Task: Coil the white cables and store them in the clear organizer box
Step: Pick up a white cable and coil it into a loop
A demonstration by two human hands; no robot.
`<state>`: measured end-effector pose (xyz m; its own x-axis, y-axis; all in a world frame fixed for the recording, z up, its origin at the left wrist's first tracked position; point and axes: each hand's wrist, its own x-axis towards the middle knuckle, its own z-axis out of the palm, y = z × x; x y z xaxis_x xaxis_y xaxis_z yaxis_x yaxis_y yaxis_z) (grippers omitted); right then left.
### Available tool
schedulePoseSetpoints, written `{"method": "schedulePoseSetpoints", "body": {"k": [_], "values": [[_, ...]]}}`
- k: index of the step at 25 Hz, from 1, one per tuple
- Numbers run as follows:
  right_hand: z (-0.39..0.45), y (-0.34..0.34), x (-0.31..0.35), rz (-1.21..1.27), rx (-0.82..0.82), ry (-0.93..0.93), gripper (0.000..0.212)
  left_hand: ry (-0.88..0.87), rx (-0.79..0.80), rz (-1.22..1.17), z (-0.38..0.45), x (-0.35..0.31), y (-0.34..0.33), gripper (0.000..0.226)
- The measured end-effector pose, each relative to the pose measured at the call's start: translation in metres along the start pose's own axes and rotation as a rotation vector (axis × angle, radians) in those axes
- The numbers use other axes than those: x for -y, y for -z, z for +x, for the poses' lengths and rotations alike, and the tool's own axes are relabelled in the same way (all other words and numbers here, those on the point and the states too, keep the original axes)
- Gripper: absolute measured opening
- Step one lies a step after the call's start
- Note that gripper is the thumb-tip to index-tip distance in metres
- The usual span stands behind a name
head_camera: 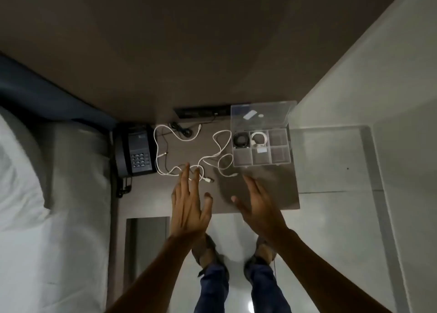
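Loose white cables [165, 151] sprawl in loops across a brown bedside table [272, 189]. One strand [222, 147] curls toward the clear organizer box [279, 157] at the table's right, whose lid stands open. In the box a coiled white cable [259, 138] fills the middle back compartment, beside a dark coil [241, 139]. My left hand [189, 206] hovers with spread fingers, its fingertips over a cable loop near a plug end [208, 179]. Just right of it, my right hand [257, 203] is open, palm turned inward, holding nothing.
A dark telephone [136, 151] sits at the table's left edge beside a bed with white sheets [47, 218]. A black cable [179, 129] and a dark wall panel [201, 112] lie at the back. My shoes stand on the pale tiled floor [331, 218].
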<state>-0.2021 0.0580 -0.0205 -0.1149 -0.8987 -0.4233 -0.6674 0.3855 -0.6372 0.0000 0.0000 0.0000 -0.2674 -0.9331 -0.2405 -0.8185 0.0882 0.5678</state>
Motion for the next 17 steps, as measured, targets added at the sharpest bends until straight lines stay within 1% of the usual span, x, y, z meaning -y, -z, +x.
{"method": "schedulePoseSetpoints", "body": {"k": [2,4,8,9,10,12,13,14,17], "values": [[0.028,-0.037,-0.017,-0.009,0.033,-0.005,0.072,0.017,0.004,-0.031,0.012,0.025,-0.034,0.079],[0.057,-0.068,-0.028,-0.081,0.067,-0.004,0.068,0.058,0.023,-0.036,0.022,0.044,-0.060,0.082],[0.100,-0.113,-0.046,-0.169,0.064,-0.021,0.067,0.075,0.024,-0.051,0.026,0.077,-0.097,0.083],[0.108,-0.121,-0.049,-0.219,0.033,-0.028,0.064,0.088,0.026,-0.042,0.028,0.086,-0.103,0.084],[0.115,-0.129,-0.053,-0.273,-0.017,-0.037,0.056,0.114,0.037,-0.040,0.030,0.093,-0.108,0.084],[0.121,-0.142,-0.060,-0.345,-0.117,-0.042,0.034,0.160,0.062,-0.056,0.032,0.100,-0.114,0.084],[0.122,-0.144,-0.063,-0.328,-0.124,-0.039,0.026,0.168,0.066,-0.059,0.033,0.102,-0.114,0.083],[0.121,-0.142,-0.064,-0.256,-0.095,-0.046,0.022,0.175,0.071,-0.058,0.035,0.102,-0.112,0.082],[0.115,-0.120,-0.059,0.097,0.086,-0.041,0.023,0.133,0.080,-0.014,0.046,0.096,-0.098,0.077]]}}
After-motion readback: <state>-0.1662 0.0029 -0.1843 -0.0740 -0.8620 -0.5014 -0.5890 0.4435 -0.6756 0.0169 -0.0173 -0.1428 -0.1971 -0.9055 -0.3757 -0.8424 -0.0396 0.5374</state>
